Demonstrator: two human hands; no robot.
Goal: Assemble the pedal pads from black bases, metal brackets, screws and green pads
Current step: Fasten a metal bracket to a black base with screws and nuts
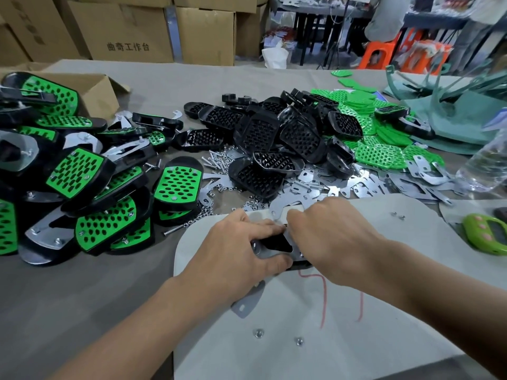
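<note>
Gripping a black base (275,244) topped with shiny metal bracket (270,253).

1. One view only: a head camera, worn by the person, looked forward and down over the desk (82,297).
2. It sat close: both forearms showed from the bottom edge, and the left hand (238,250) and right hand (329,237) met at a base (275,242) just below the frame's middle.
3. The wide lens bent the edges, and the desk's near part filled the lower half.
4. Finished pads (68,171) crowded the left edge; loose parts (274,138) lay across the middle, farther off.
5. The top band reached past the desk's far edge to boxes (131,31) at upper left and orange stools (381,54) at upper right, small and blurred.
</note>
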